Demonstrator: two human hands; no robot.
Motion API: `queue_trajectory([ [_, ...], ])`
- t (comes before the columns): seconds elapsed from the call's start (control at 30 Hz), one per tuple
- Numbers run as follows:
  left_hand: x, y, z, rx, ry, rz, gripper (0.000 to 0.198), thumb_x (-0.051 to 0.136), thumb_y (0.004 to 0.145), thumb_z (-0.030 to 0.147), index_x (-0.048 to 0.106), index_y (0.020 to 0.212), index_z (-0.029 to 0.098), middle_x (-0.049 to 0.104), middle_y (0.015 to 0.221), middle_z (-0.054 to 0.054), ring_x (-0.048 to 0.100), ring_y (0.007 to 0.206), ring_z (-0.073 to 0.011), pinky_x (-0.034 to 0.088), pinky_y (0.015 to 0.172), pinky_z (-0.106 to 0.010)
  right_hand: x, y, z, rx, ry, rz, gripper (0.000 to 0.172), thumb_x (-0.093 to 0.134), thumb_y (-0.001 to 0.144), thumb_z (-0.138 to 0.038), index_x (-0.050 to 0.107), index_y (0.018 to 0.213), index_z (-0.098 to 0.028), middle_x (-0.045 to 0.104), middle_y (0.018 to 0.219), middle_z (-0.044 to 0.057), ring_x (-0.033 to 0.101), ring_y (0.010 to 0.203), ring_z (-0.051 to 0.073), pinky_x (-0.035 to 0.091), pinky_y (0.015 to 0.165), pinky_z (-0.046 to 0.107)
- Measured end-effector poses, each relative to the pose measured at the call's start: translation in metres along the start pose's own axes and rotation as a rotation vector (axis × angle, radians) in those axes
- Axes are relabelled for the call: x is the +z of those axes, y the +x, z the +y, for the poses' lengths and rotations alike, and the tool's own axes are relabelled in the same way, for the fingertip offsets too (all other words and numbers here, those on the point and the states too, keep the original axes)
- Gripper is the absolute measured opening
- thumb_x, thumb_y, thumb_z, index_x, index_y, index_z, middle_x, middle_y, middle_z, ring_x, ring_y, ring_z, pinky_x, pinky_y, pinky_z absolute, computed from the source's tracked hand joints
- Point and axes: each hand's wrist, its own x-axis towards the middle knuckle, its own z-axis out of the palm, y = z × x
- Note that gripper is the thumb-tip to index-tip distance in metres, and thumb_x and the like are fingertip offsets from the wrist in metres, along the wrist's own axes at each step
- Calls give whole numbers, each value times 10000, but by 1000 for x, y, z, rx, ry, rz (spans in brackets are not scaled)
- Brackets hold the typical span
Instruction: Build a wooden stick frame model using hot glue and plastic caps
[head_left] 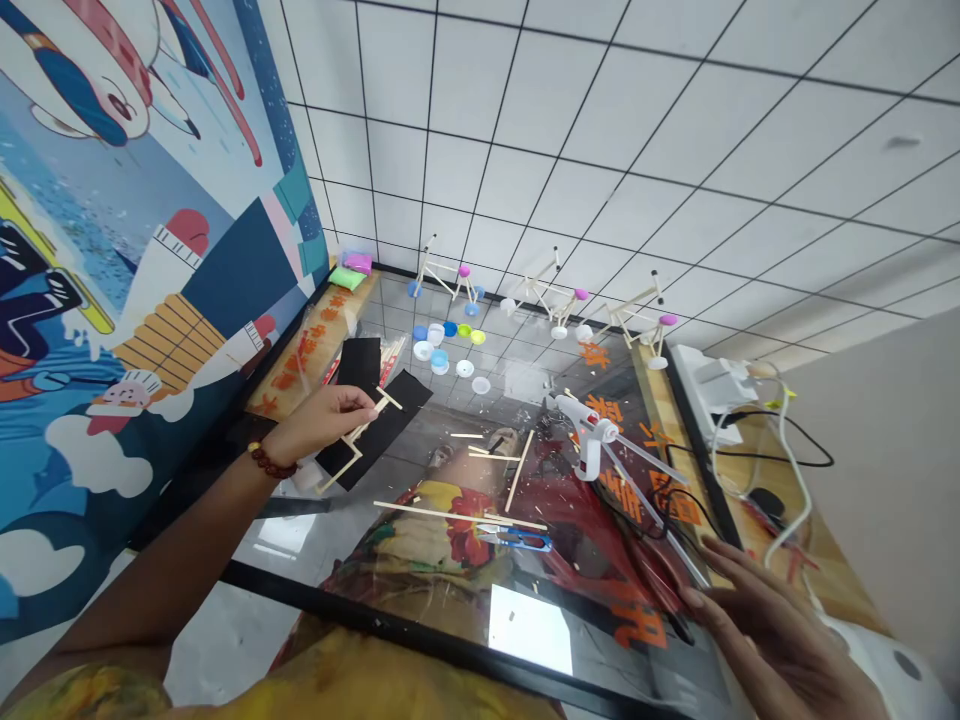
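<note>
Pinching a stick frame (354, 437) are the left fingers (361, 414), while the right fingers (739, 567) spread near orange Chinese characters (641, 627).

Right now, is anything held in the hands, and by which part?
The left hand pinches a wooden-stick frame near its short crosspiece; the right hand appears open, with nothing visibly held.

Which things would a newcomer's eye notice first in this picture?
Probably the bright cartoon mural along the picture's left side, then the white glue gun on the glossy tabletop, right of centre. Nearer the mural, the left hand holds a small stick frame over a black sheet.
</note>
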Motion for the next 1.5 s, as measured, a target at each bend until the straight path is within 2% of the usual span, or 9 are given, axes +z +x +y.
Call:
queue_trajectory([
  [0.07,3,-2,-5,-28,-5,-35,284,687,715,432,676,707,148,534,565,15,447,525,-100,319,463,-193,18,11,-13,-123,51,-141,255,643,797,-473,724,974,-308,671,1178,82,649,1066,302,582,842,424],
  [0.2,9,-9,-14,-71,-23,-50,289,675,718,438,661,718,149,532,576,19,444,525,-101,326,472,-199,62,30,-37,-324,213,-342,229,634,851,-316,685,1070,-274,660,1187,88,674,1015,220,594,797,314],
  [0.33,14,-17,-19,-104,-39,-49,300,654,737,435,655,754,135,528,573,21,441,520,-99,317,483,-202,102,35,-56,-414,283,-537,223,575,899,-266,679,1096,-255,656,1195,95,652,1074,213,557,901,342],
  [0.6,39,-11,-16,-37,-13,-224,279,650,752,412,675,748,134,625,676,-28,526,626,-132,395,599,-243,139,42,-81,-467,348,-678,241,513,918,-216,686,1079,-264,690,1099,73,669,977,189,542,865,338],
  [0.73,54,-6,-11,-26,-91,-244,266,666,755,400,669,745,135,597,636,-5,506,584,-111,384,564,-228,151,40,-87,-404,426,-644,212,555,886,-215,706,1028,-259,713,986,68,666,885,194,538,804,342],
  [0.97,82,14,24,18,-503,-55,275,733,715,395,633,764,144,583,632,20,519,564,-95,435,585,-235,178,56,-106,30,789,-564,294,680,792,-403,706,1003,-200,708,807,27,607,651,148,502,627,289],
  [1.1,93,32,48,101,-604,-31,241,765,688,352,656,729,141,604,664,14,525,607,-92,435,633,-235,182,83,-122,50,911,-422,256,696,769,-425,732,863,-189,717,808,41,604,695,163,487,670,298],
  [1.3,95,51,64,214,-634,-50,238,761,695,365,688,730,141,649,735,-18,563,715,-125,433,710,-253,178,116,-133,17,901,-353,279,720,720,-454,697,688,-178,614,581,-9,494,539,118,409,531,251],
  [1.5,89,59,74,191,-671,-14,275,752,692,409,687,706,142,633,653,-14,523,592,-114,405,596,-255,165,148,-135,72,1082,-211,409,758,692,-417,674,1026,-197,671,831,30,554,648,126,444,589,254],
])
